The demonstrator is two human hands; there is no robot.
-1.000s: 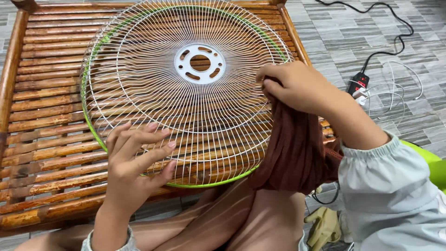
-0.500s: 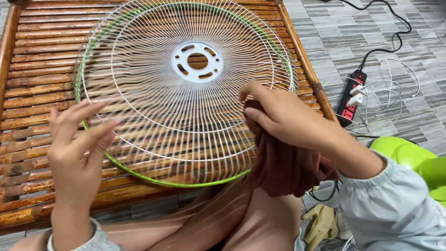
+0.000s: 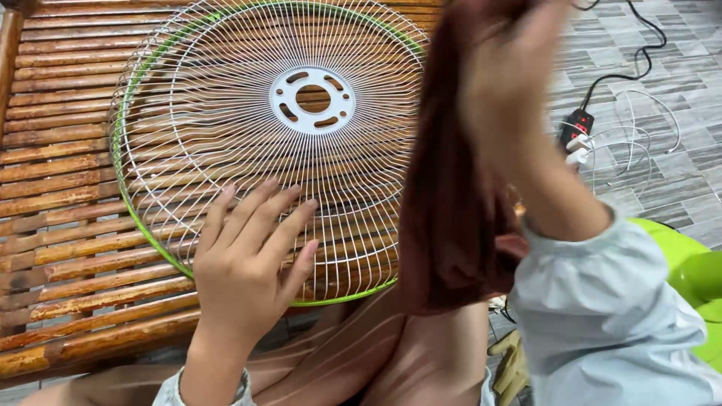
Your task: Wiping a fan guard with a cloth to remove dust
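White wire, rimmed in green: a round fan guard (image 3: 263,143) lies flat on a slatted bamboo bench (image 3: 53,195), its near edge overhanging the bench's front. The left hand (image 3: 244,263) rests on the guard's near wires, fingers spread. The right hand (image 3: 511,83), raised and blurred, holds a dark reddish-brown cloth (image 3: 444,203) that hangs over the guard's right rim; I cannot tell how its fingers sit. Farther right, a black power strip (image 3: 575,131) with cables lies on grey floor tiles (image 3: 647,68). A green plastic thing (image 3: 688,271) sits at the near right.
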